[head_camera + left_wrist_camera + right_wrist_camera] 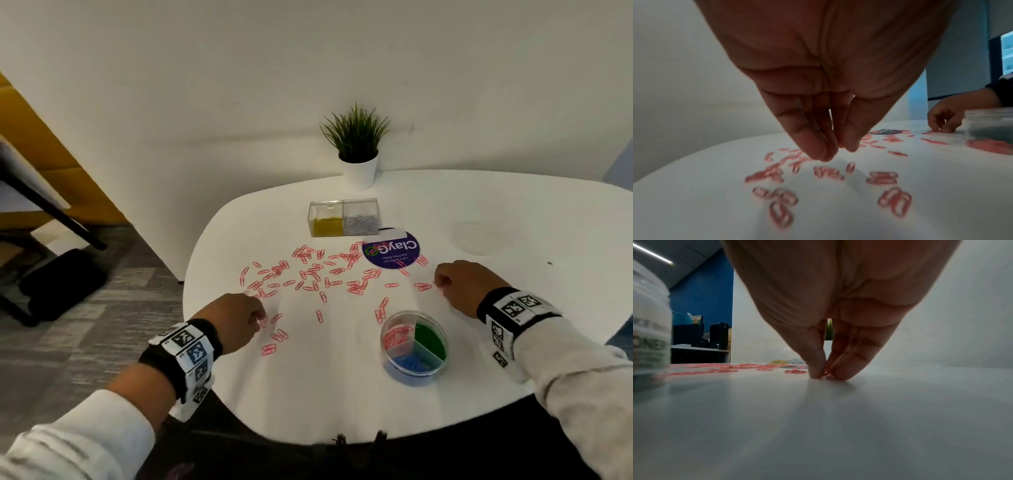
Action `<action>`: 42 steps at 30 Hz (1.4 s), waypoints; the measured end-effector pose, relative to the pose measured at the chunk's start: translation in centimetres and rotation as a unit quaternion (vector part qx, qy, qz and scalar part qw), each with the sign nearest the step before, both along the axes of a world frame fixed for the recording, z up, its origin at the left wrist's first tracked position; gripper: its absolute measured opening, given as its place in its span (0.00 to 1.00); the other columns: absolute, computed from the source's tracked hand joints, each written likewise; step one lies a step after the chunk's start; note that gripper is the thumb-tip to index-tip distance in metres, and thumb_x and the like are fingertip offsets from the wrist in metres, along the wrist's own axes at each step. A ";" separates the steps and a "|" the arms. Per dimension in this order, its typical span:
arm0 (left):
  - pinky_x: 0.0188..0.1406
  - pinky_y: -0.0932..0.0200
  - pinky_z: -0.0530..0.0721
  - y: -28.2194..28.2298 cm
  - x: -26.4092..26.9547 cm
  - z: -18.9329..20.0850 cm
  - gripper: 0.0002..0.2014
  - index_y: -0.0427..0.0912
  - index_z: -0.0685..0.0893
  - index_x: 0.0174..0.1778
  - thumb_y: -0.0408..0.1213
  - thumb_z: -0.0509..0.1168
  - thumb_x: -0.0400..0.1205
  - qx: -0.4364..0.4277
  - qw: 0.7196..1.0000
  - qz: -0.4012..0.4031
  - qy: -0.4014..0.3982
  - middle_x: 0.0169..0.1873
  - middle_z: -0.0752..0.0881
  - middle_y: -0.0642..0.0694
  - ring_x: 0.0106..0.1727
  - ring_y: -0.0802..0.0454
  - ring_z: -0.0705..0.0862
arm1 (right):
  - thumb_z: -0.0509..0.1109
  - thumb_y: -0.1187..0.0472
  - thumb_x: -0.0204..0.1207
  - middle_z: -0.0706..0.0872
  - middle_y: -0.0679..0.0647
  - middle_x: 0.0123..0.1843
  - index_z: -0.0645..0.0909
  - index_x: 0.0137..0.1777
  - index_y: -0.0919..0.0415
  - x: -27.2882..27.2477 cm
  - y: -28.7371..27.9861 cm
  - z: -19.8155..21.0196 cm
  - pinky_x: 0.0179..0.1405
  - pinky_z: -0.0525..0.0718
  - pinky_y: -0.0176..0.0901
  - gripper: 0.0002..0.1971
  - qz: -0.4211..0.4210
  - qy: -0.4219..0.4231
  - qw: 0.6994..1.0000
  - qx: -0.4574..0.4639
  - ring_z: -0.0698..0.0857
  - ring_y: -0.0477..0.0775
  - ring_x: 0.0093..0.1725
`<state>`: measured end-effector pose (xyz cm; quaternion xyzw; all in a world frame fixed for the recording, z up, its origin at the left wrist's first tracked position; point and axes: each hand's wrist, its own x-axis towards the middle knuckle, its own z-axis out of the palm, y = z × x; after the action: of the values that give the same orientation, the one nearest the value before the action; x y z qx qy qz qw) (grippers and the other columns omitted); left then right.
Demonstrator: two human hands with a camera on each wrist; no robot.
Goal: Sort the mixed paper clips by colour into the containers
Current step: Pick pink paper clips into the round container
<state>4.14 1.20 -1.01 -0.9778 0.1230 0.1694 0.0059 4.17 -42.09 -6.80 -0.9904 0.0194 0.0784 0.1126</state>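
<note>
White table [479,394] — both hands [236,318] fingertips-down, pinching among pink clips [308,274].

A potted plant [357,150] stands beyond a round purple sticker [392,254].

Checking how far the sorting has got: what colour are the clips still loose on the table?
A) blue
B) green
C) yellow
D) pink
D: every loose clip on the table is pink; green and blue lie in the round container, yellow in the clear box.
</note>
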 end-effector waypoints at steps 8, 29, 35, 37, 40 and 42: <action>0.67 0.59 0.76 -0.1 -2.0 -2.6 0.35 0.57 0.61 0.84 0.53 0.66 0.82 -0.070 0.996 -0.037 0.034 0.66 0.77 0.55 0.58 0.57 0.77 | 0.73 0.63 0.75 0.85 0.50 0.50 0.79 0.43 0.52 -0.7 -0.1 0.5 0.49 0.73 0.41 0.06 -0.073 0.025 0.993 0.094 0.81 0.53 0.51; 0.50 0.58 0.80 -2.7 -1.6 -5.0 0.06 0.54 0.77 0.48 0.46 0.55 0.86 -0.037 0.995 -0.089 -0.033 0.47 0.77 0.56 0.49 0.53 0.79 | 0.60 0.62 0.82 0.84 0.59 0.63 0.78 0.64 0.64 -1.3 3.5 0.8 0.56 0.80 0.42 0.14 -0.030 0.117 0.990 -0.077 0.84 0.58 0.60; 0.47 0.57 0.84 -2.8 -1.1 -4.7 0.10 0.48 0.82 0.41 0.42 0.58 0.85 -0.047 0.998 -0.014 0.029 0.36 0.87 0.53 0.40 0.55 0.85 | 0.65 0.59 0.78 0.86 0.56 0.46 0.80 0.43 0.62 -1.8 3.6 5.1 0.41 0.81 0.44 0.08 0.001 0.076 0.997 0.001 0.83 0.53 0.43; 0.49 0.56 0.85 -3.0 -1.2 -4.5 0.10 0.46 0.83 0.42 0.42 0.59 0.85 -0.052 0.998 -0.002 0.039 0.36 0.88 0.52 0.40 0.54 0.86 | 0.67 0.59 0.77 0.84 0.50 0.42 0.82 0.43 0.59 -2.4 4.5 7.5 0.38 0.80 0.41 0.05 0.042 0.040 0.996 0.060 0.81 0.49 0.39; 0.49 0.56 0.85 -3.1 -1.2 -4.3 0.10 0.45 0.85 0.42 0.42 0.60 0.84 -0.054 0.998 0.006 0.044 0.36 0.89 0.52 0.41 0.54 0.86 | 0.68 0.59 0.77 0.82 0.42 0.39 0.79 0.42 0.51 -3.9 7.0 9.6 0.36 0.73 0.34 0.03 0.141 0.063 0.986 0.069 0.79 0.42 0.38; 0.49 0.56 0.85 -3.1 -1.3 -4.2 0.10 0.45 0.85 0.42 0.41 0.60 0.84 -0.053 0.997 0.007 0.048 0.35 0.89 0.52 0.40 0.55 0.87 | 0.67 0.59 0.77 0.82 0.43 0.40 0.79 0.44 0.52 -4.7 8.5 9.2 0.38 0.76 0.36 0.02 0.189 0.091 0.977 0.037 0.79 0.43 0.39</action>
<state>2.88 -1.88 -5.22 -0.9684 0.1249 0.2091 -0.0531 -0.51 -33.55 2.43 -0.9601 -0.1610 0.1883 0.1301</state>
